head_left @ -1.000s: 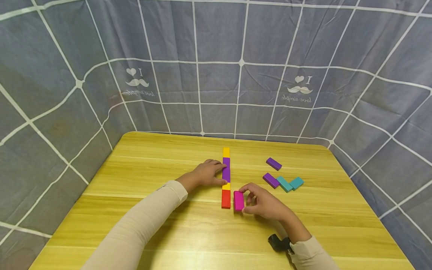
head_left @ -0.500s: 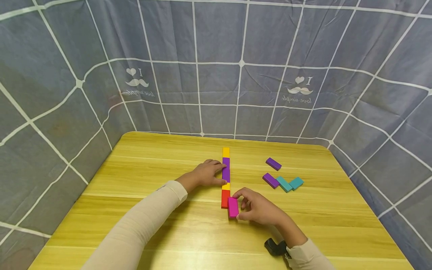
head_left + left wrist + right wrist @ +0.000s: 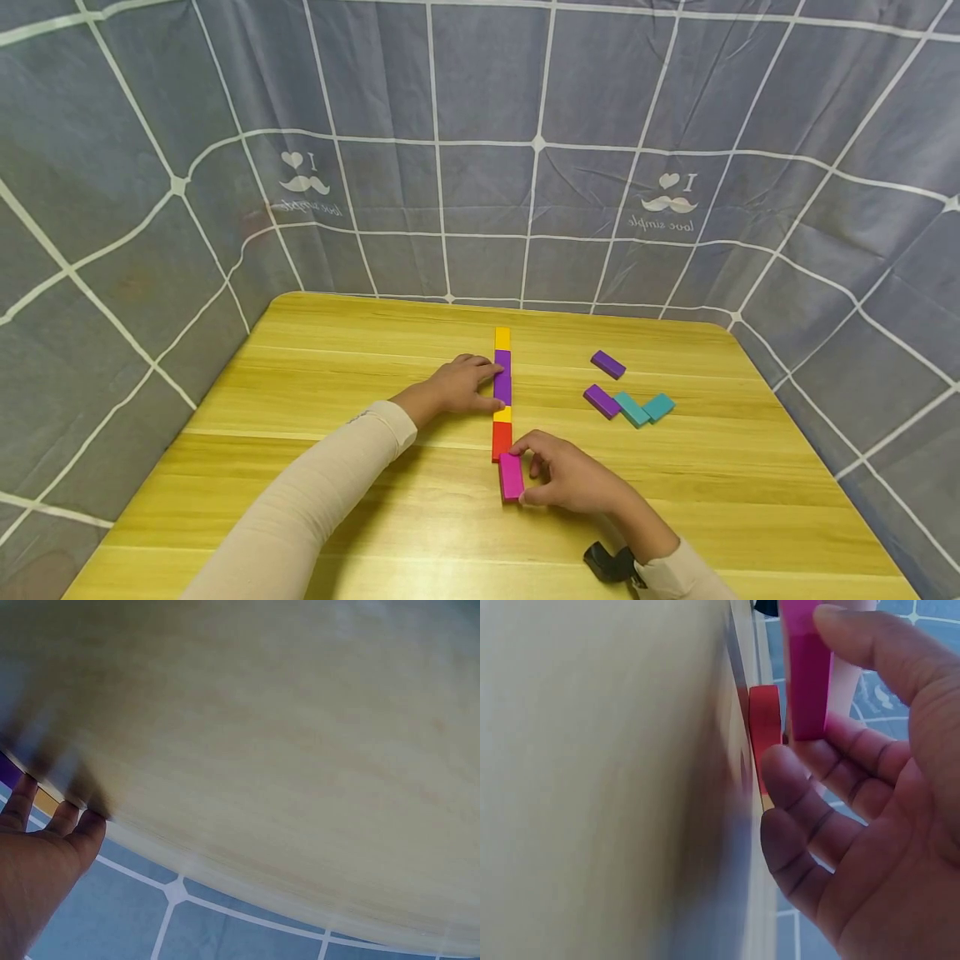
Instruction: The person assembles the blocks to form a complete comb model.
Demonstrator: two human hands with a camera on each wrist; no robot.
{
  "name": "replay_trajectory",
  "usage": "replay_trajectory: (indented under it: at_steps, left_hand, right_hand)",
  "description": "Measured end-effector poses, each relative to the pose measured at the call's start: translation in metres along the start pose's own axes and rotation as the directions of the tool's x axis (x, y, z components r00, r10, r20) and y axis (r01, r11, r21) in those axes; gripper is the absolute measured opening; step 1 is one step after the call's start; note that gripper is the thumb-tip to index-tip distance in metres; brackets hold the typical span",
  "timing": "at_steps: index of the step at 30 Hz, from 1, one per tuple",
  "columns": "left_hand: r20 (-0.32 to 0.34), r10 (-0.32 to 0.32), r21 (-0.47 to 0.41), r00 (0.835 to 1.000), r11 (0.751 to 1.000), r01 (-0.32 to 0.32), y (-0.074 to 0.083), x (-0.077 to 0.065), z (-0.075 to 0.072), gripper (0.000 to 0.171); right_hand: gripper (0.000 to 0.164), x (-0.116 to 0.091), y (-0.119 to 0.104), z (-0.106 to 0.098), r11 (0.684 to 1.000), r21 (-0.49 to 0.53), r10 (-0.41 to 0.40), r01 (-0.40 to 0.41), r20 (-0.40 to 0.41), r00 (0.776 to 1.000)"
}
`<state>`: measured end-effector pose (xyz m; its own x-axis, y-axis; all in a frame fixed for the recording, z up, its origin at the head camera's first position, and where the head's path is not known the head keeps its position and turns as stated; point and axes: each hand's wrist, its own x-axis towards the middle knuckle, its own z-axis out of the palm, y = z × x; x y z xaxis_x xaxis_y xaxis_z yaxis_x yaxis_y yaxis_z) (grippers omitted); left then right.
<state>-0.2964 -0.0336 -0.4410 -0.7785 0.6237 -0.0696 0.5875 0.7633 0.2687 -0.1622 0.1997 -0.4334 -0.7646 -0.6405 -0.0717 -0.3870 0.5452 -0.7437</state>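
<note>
A straight row of flat blocks runs up the middle of the table in the head view: a yellow block at the far end, purple blocks, a nearer yellow block and a red block. My left hand lies along the row's left side, its fingers and thumb extended and touching the purple part. With thumb and fingertips my right hand pinches a magenta block by its ends, at the near end of the red block. The right wrist view shows the magenta block raised off the tabletop.
Right of the row lie two loose purple blocks and two teal blocks, one purple touching the teal pair. A grey curtain with white lines surrounds the wooden table. A black wrist device sits at the right cuff.
My right hand has carried the magenta block left and toward me, from beside the red block to its near end. The left hand has stayed in place.
</note>
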Motion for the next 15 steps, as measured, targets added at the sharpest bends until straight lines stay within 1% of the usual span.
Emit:
replay_trajectory:
  at_steps: [7, 9, 15]
  left_hand:
    - [-0.001, 0.000, -0.003, 1.000, 1.000, 0.000, 0.0001, 0.0000, 0.0001, 0.076]
    - [0.004, -0.004, 0.002, 1.000, 1.000, 0.004, 0.0002, 0.0001, 0.0002, 0.076]
    - [-0.005, 0.005, 0.000, 1.000, 1.000, -0.005, -0.0003, 0.0007, 0.0007, 0.075]
  right_hand:
    - [0.048, 0.0005, -0.0042, 0.0039, 1.000, -0.017, 0.004, -0.004, 0.002, 1.000]
    - [0.049, 0.0012, -0.0043, 0.0051, 1.000, -0.030, 0.007, -0.007, 0.006, 1.000]
    - [0.048, 0.0022, -0.0032, 0.0065, 0.998, -0.067, -0.001, 0.001, 0.009, 1.000]
